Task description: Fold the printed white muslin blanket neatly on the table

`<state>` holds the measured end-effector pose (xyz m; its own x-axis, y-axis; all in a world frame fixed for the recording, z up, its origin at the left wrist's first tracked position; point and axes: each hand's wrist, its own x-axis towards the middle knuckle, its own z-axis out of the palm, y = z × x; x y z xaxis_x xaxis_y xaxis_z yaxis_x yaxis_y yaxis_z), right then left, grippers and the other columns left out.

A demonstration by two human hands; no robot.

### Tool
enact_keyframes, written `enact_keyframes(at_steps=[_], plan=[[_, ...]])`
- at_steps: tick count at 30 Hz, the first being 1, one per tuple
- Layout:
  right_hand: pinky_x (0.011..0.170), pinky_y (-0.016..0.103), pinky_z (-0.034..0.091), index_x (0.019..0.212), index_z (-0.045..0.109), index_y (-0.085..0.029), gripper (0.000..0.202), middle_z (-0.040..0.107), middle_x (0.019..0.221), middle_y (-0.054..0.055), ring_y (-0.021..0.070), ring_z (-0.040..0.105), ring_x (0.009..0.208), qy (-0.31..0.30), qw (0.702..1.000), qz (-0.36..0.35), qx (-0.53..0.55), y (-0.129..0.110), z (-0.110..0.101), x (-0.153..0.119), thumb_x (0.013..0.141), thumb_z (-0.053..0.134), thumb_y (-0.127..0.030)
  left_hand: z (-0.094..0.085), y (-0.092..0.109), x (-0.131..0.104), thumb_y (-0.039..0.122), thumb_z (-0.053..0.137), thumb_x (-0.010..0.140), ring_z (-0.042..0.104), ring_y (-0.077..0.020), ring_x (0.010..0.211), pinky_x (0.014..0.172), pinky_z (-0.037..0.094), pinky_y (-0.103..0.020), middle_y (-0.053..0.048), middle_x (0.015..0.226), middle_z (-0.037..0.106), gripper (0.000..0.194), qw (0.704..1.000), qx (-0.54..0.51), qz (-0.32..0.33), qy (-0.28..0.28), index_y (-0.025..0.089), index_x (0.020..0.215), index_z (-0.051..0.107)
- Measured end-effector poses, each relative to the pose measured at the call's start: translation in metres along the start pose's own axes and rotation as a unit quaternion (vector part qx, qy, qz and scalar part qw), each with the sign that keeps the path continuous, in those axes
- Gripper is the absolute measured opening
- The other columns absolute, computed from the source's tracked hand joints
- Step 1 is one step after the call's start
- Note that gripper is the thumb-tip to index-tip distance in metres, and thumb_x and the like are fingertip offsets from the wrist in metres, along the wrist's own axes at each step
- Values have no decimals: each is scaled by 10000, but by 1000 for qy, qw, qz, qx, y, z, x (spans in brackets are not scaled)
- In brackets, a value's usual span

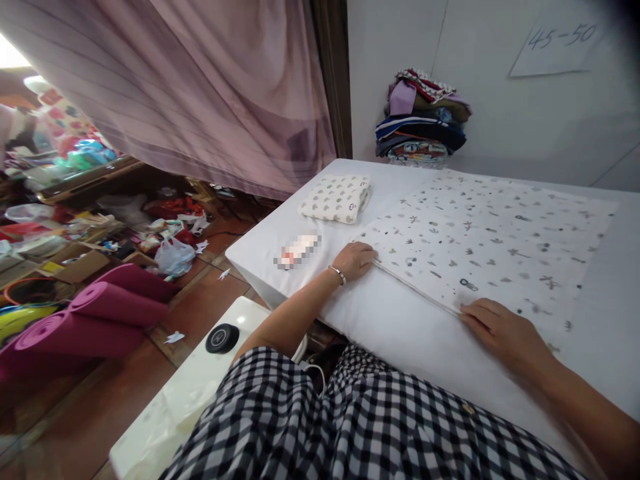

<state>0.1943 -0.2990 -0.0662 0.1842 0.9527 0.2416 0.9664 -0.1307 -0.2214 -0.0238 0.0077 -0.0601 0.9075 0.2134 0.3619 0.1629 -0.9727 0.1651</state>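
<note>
A white cloth (475,240) with a small scattered print is spread flat on the white-covered table. Its near edge runs in a straight line between my two hands. My left hand (354,261), with a bracelet at the wrist, has its fingers closed on the near left corner of the cloth. Farther along the same edge, my right hand (503,327) pinches the cloth between fingers and thumb; its fingertips are partly hidden. Beyond my left hand lies a folded cloth (335,198) with a grey-green print. A small blurred-out item (299,251) rests left of that hand.
Stacked folded clothes (423,120) stand against the wall at the table's far side. A pink curtain (240,87) hangs at left. Below are a white bench (200,393) with a round black object (222,339), rolled pink mats (95,320) and cluttered boxes and bags.
</note>
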Motion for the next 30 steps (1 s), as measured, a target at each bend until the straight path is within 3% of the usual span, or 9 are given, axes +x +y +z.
enact_keyframes(at_steps=[6, 14, 20, 30], plan=[[636, 252, 503, 961, 642, -250, 351, 642, 1048, 11, 156, 611, 896, 14, 1000, 1, 4, 0, -2, -2, 935, 339, -426, 6, -1, 6, 237, 530, 885, 571, -184, 989, 865, 430, -340, -45, 1043, 658, 181, 1000, -12, 8, -14, 219, 981, 681], [635, 270, 500, 1013, 646, -237, 372, 630, 1079, 44, 190, 598, 938, -2, 1000, -4, -27, -2, 0, -4, 916, 374, -471, 8, -1, 8, 268, 461, 930, 577, -181, 963, 841, 434, -328, -54, 1007, 670, 236, 1000, -4, 9, -7, 205, 980, 682], [668, 287, 504, 1010, 647, -225, 392, 638, 1076, 39, 186, 601, 928, 1, 999, 2, -32, 0, 1, -5, 937, 315, -419, 4, -2, 3, 339, 571, 870, 567, -202, 1022, 878, 431, -351, -64, 1095, 644, 238, 999, -12, 25, -32, 209, 1049, 661], [630, 292, 486, 933, 617, -236, 376, 639, 1033, 34, 192, 611, 872, -21, 996, 84, 32, -10, -13, 3, 924, 292, -425, 9, -4, 6, 306, 467, 931, 574, -192, 999, 832, 439, -341, -61, 1073, 652, 237, 998, 27, 34, -39, 221, 1019, 669]])
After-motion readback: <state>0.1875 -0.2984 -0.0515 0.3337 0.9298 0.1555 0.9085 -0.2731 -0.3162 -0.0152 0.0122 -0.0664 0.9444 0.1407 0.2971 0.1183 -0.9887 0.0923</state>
